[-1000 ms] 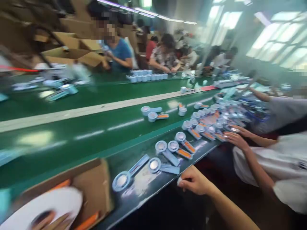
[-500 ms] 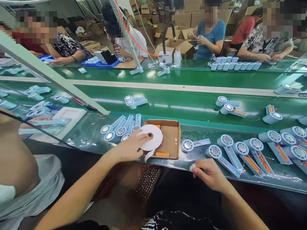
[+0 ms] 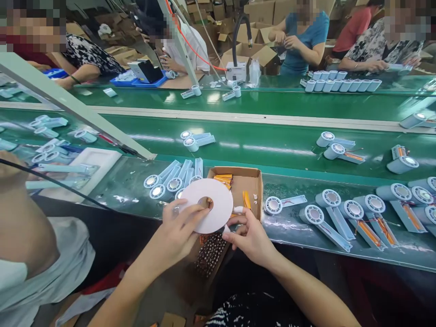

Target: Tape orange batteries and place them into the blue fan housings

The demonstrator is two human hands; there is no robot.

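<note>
My left hand (image 3: 180,222) grips a large white tape roll (image 3: 220,200), its fingers at the roll's centre hole. The roll is tilted in front of a shallow cardboard box (image 3: 259,193). At the roll's lower right edge, my right hand (image 3: 247,231) pinches the loose tape end between thumb and finger; a white wrap covers one fingertip. Orange strips (image 3: 246,200) lie in the box, partly hidden by the roll. Just left of it stand several light blue fan-like units with handles (image 3: 175,184).
More blue units (image 3: 352,210) lie along the bench at right, some with orange strips inside. Behind runs a green conveyor (image 3: 265,145) with scattered units. A slanted metal post (image 3: 81,109) crosses the left. A neighbour's bare arm (image 3: 27,200) is at left; other people sit across.
The tape roll has been lifted off the box and turned by my left hand. My right hand has moved left from the bench edge to the roll's tape end.
</note>
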